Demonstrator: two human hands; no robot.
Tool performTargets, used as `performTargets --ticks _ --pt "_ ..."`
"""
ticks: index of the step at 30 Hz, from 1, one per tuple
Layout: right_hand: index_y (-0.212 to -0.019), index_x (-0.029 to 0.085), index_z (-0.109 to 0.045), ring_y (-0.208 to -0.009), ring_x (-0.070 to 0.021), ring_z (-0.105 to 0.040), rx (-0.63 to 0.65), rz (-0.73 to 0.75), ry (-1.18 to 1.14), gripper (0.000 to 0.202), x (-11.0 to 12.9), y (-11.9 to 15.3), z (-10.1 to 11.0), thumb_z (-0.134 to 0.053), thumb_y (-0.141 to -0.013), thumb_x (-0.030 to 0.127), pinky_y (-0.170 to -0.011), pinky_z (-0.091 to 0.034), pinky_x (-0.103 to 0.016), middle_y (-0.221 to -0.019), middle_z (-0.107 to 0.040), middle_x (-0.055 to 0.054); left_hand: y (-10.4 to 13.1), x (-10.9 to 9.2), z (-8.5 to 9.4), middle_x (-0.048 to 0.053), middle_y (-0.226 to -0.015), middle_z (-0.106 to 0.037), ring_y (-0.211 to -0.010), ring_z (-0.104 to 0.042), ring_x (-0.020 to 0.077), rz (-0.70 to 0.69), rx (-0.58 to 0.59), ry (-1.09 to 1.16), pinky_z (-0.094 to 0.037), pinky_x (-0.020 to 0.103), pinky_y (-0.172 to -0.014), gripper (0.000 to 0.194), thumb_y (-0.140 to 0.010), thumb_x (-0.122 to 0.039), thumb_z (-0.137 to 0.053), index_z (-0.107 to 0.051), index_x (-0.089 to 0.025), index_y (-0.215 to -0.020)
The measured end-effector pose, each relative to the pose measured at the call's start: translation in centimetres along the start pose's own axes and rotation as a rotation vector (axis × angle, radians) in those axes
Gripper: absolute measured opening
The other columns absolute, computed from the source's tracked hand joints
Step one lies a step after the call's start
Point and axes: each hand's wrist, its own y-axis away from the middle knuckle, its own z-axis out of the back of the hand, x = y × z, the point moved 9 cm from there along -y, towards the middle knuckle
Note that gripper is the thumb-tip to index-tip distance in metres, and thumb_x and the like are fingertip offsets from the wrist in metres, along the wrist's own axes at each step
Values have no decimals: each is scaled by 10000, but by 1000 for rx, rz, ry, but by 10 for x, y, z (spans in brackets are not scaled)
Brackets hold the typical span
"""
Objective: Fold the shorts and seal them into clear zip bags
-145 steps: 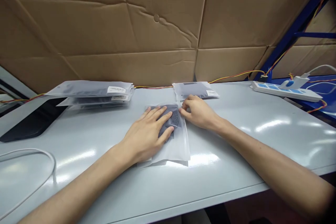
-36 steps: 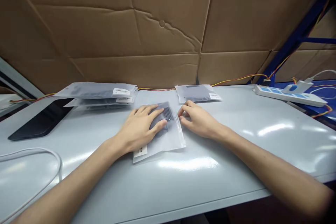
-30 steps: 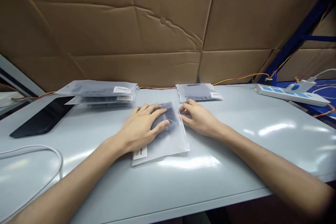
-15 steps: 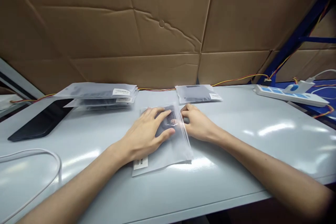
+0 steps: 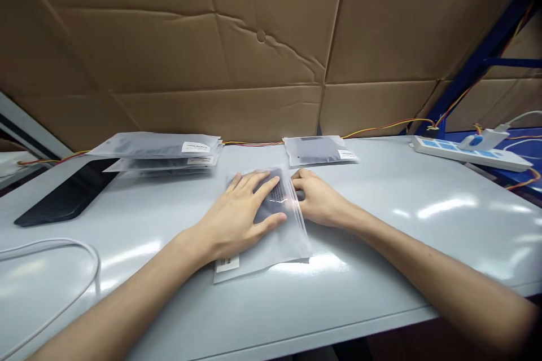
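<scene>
A frosted plastic bag (image 5: 283,242) with a dark item inside and a white label at its lower left lies on the grey table. My left hand (image 5: 243,211) rests flat on top of it, fingers spread. At the bag's right edge, my right hand (image 5: 315,197) has its fingers curled round a small dark object (image 5: 300,195), mostly hidden by the fingers. What this object is cannot be made out.
Behind on the left is a stack of labelled frosted bags (image 5: 161,146) beside a black phone-like slab (image 5: 68,192). Another bag (image 5: 317,150) lies behind my right hand. A power strip (image 5: 470,153) sits far right; a white cable (image 5: 91,271) curves at left.
My left hand has spread its fingers a little wider and its thumb has shifted slightly right on the bag. My right hand has barely moved.
</scene>
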Motion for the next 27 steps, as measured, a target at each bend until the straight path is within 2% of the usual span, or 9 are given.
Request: performTargets --ticks 5,10,12,21,24,27 --pt "-766 205 -680 -1027 -230 -601 46 29 -50 131 -3 -2 -2 -687 -832 318 -866 -494 -329 -1019 -644 -59 0 2 1 110 -1664 -334 -1536 -290 327 6 -17 20 -177 596 -1277 758 -986 -672 -389 -343 -218 -1592" --pt "-680 205 -564 -866 -187 -592 -16 8 58 193 -12 -6 13 -660 -819 300 -755 -459 -293 -919 -635 -41 0 8 -3 127 -1685 -279 -1551 -247 330 45 -2 56 -247 582 -1256 793 -997 -669 -347 -259 -190 -1623" --pt "-673 208 -549 -852 -186 -593 -28 -21 130 183 -17 -8 20 -640 -813 281 -724 -439 -284 -905 -644 -41 0 12 -7 129 -1700 -237 -1567 -205 333 75 19 61 -228 590 -1259 815 -996 -680 -329 -212 -190 -1637" --pt "-700 202 -572 -760 -168 -585 -10 -168 385 170 -54 -15 49 -578 -828 314 -687 -400 -275 -932 -660 -59 1 27 -16 142 -1712 -154 -1580 -133 349 177 70 0 -176 624 -1257 883 -979 -724 -295 -138 -175 -1653" --pt "-757 192 -627 -806 -191 -616 -25 -206 458 176 -63 -16 58 -570 -850 331 -698 -405 -282 -964 -694 -83 4 39 -14 142 -1710 -153 -1579 -132 350 229 91 -16 -178 631 -1251 865 -984 -703 -290 -141 -174 -1653" --pt "-855 177 -682 -873 -220 -642 -31 -200 492 205 -63 -14 60 -551 -876 333 -730 -421 -295 -1006 -715 -110 7 50 -9 139 -1700 -211 -1573 -177 344 227 105 -29 -186 627 -1248 818 -990 -681 -287 -205 -195 -1643"
